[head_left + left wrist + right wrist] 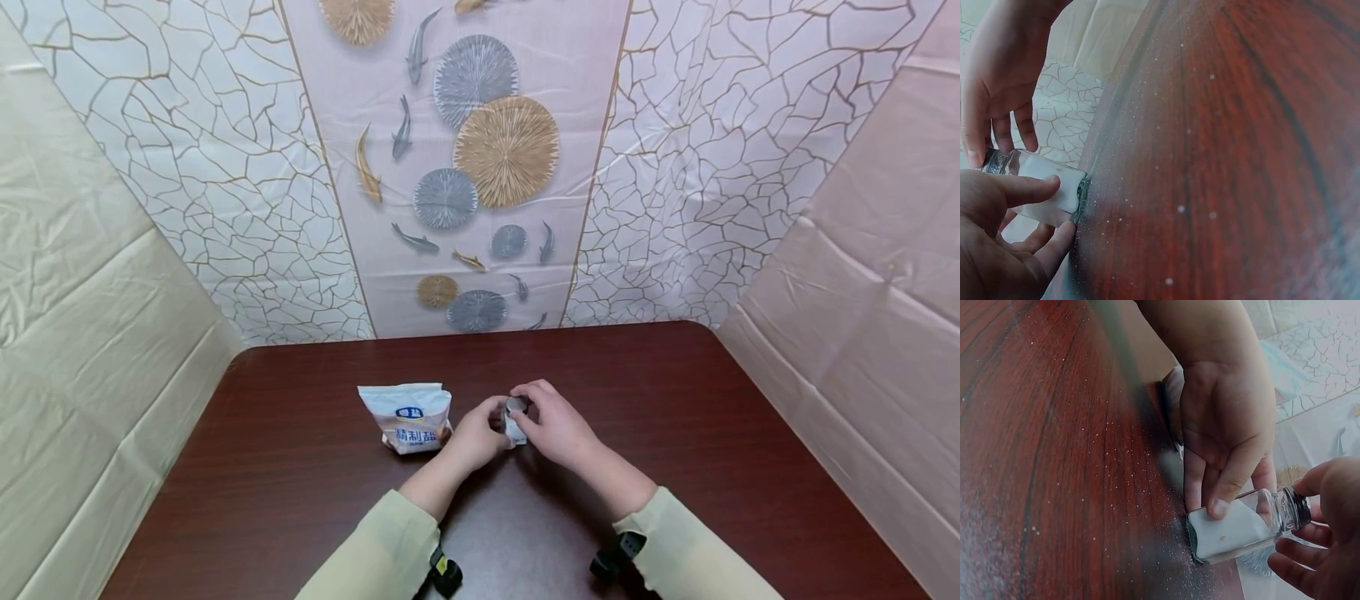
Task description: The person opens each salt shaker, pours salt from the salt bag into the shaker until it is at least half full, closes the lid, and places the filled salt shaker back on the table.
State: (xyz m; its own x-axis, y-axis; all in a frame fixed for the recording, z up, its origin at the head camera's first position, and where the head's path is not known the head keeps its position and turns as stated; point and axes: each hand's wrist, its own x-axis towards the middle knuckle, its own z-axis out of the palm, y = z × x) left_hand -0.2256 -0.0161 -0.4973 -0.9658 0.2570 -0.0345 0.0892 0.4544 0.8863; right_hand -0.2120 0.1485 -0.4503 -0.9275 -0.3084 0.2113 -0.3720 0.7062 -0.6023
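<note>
A small glass jar (1229,531), partly filled with white salt, stands upright on the table. My left hand (477,435) grips its body, thumb on one side and fingers round the other. At the top is a cap (1299,508), dark at the side and silvery on top in the head view. My right hand (558,423) holds this cap between thumb and fingertips. Left of the hands stands a white bag of salt (408,421) with blue printing, its top edge upright.
The brown wooden table (300,500) has white grains scattered near the jar. Patterned cloth (480,250) hangs behind it, and plain beige cloth (847,275) slopes along both sides.
</note>
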